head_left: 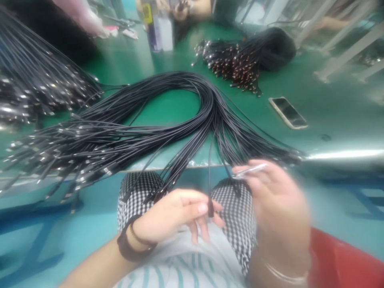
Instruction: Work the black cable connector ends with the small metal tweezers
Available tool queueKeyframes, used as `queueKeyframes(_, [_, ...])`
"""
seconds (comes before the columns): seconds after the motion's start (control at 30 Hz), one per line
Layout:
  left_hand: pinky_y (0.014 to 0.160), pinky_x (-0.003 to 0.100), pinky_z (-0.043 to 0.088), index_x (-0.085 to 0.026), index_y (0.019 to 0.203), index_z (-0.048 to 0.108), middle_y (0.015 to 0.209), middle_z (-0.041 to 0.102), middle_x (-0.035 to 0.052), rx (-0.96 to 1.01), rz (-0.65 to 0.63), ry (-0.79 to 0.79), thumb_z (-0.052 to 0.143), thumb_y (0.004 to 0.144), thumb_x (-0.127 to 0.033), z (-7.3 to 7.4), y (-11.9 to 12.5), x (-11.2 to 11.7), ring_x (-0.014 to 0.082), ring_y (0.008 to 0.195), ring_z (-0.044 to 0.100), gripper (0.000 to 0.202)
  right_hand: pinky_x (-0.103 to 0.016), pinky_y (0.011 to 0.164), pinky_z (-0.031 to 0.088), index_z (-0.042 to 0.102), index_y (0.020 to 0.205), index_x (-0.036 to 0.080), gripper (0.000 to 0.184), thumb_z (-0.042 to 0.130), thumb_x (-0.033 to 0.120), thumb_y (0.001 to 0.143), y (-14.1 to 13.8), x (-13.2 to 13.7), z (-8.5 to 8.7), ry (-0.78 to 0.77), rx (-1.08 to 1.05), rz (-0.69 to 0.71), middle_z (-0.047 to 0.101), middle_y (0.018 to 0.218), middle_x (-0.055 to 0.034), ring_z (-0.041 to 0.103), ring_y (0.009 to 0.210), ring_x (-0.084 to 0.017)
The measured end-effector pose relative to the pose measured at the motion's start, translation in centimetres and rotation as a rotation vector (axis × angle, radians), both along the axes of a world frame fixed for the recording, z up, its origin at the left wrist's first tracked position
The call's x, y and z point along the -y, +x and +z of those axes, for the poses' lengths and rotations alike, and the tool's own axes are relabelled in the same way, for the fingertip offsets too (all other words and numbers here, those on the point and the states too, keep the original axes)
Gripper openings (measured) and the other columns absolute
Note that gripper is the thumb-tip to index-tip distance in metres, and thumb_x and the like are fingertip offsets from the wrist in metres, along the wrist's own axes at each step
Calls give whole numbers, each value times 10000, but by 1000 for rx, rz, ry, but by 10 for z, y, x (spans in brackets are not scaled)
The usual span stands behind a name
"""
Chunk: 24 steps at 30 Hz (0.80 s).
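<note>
My left hand point(186, 212) pinches the black end of a cable point(210, 206) between thumb and forefinger, below the table's front edge and above my lap. That cable hangs down from a large bundle of black cables point(180, 78), which lies in a loop on the green table. My right hand point(273, 192), blurred, is closed around a slim shiny tool point(250, 171) that looks like metal tweezers. Its tip points left, close to other cable ends hanging over the edge. The tool and the held cable end are apart.
More cables with shiny ends point(39, 92) lie at the left. A coiled bundle with copper-coloured ends point(240, 64) sits at the back right, near a phone point(288, 113). Bottles point(159, 30) stand at the back, before another person's hands point(183, 10).
</note>
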<state>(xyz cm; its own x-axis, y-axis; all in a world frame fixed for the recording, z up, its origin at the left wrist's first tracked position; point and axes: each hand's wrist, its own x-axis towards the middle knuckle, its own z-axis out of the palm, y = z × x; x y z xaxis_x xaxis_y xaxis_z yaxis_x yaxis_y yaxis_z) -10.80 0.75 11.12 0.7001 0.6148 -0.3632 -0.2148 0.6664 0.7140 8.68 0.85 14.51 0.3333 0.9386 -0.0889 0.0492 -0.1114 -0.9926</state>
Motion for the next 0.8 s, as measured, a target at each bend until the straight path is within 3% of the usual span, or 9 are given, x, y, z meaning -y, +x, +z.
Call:
queueKeyframes(0.17, [500,189,528,-133,967,703,911,755,126,-48,134,-56,661,853,-339,3,1,-1,148,611,700,239,-406,887,574,605,1071,211,243,688,228,842,-23,-3,-15,64,-252,122,740,997,-64,701,983,-233])
queueKeyframes(0.37, [564,189,536,-132,921,722,819,742,82,-55,231,-136,735,795,-249,3,0,-1,122,610,676,172,-387,867,582,597,1061,207,230,676,195,845,-29,-4,-17,52,-324,171,743,955,-53,706,953,-218])
queueKeyframes(0.5, [635,213,520,-161,983,732,856,722,52,-118,356,26,683,849,-242,3,-2,-2,104,638,628,164,-305,812,590,601,1048,220,213,672,167,855,-35,-1,-18,10,-420,247,744,970,-46,706,949,-190])
queueKeyframes(0.63, [713,261,492,-177,998,743,825,690,42,-200,342,170,620,898,-253,3,-3,-3,125,685,580,176,-286,752,604,600,1062,231,212,670,184,868,-42,2,-19,34,-521,242,740,991,-40,714,906,-183])
queueKeyframes(0.8, [741,275,466,-201,1014,744,774,670,26,-241,314,231,590,918,-265,4,-2,-3,145,720,580,192,-246,765,606,605,1046,242,190,660,163,882,-46,1,-18,55,-549,193,743,974,-9,720,899,-156])
